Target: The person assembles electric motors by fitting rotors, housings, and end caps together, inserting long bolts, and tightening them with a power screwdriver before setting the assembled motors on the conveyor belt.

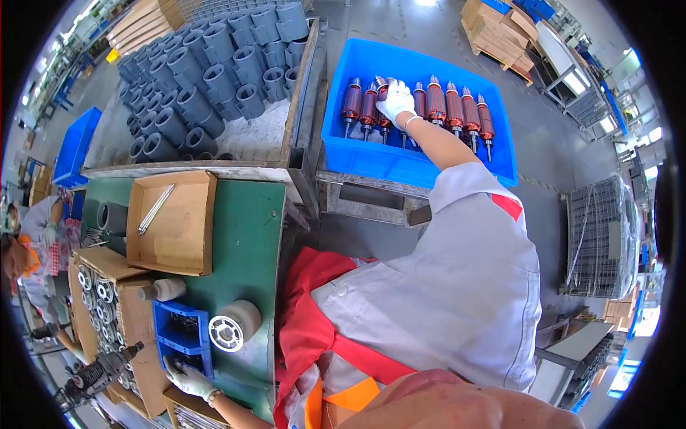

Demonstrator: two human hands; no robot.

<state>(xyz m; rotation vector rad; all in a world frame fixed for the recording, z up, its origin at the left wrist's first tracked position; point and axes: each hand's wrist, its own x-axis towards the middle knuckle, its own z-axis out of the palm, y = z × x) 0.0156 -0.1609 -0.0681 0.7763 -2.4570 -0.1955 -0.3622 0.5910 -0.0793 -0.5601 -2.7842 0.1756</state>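
we see a row of red-wound rotors (454, 107) lying in the blue bin (371, 161), long axes running far to near, thin shafts toward its near edge. our right hand (396, 102) bends its fingers over one, left of the bin's middle; whether they grip, we cannot tell. our left hand (188, 379) meets the near edge of a blue tray (189, 348) of small dark parts, finger closure unclear. on the green table (243, 236), a cardboard tray (182, 236) holds pale rods (155, 209).
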